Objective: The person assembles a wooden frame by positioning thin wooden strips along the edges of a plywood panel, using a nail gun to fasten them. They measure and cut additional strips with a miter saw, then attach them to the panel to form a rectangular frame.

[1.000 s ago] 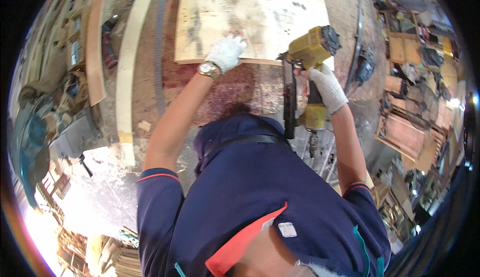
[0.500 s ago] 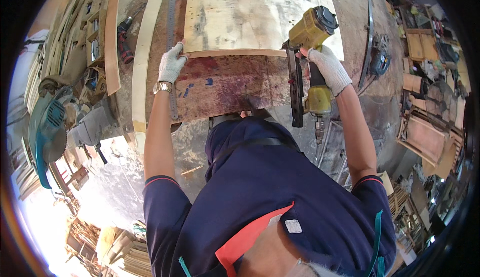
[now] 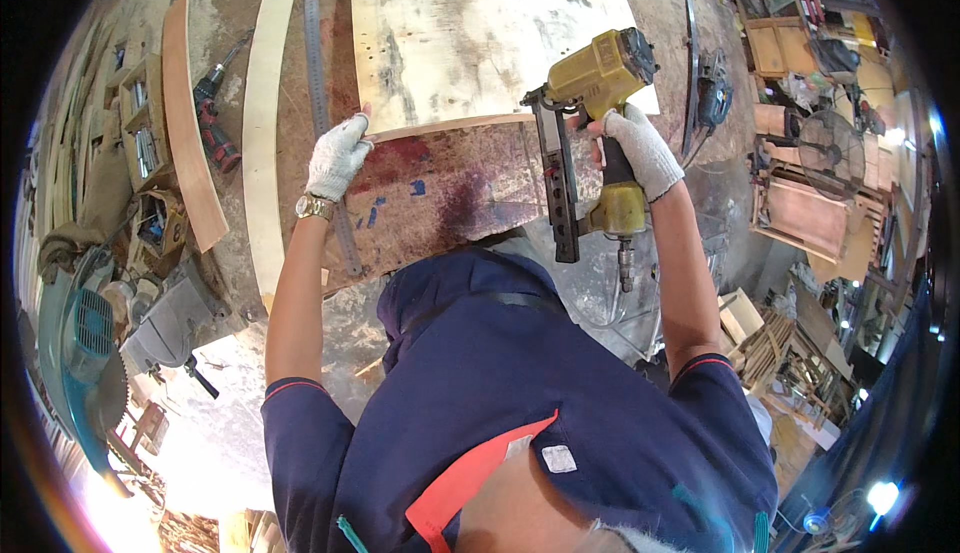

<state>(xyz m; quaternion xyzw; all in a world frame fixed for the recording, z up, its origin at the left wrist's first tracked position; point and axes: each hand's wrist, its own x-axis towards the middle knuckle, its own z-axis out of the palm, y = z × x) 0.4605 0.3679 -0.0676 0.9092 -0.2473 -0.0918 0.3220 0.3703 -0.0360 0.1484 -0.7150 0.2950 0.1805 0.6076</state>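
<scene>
Left hand (image 3: 338, 158) moved to panel (image 3: 485, 43) corner; open bench (image 3: 490, 168) along near edge.

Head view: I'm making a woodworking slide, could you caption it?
Gloved left hand at the near-left corner of a pale wooden panel, gloved right hand holding a yellow nail gun.

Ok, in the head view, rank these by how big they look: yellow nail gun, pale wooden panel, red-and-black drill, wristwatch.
1. Pale wooden panel
2. Yellow nail gun, held in the right hand
3. Red-and-black drill
4. Wristwatch
</scene>
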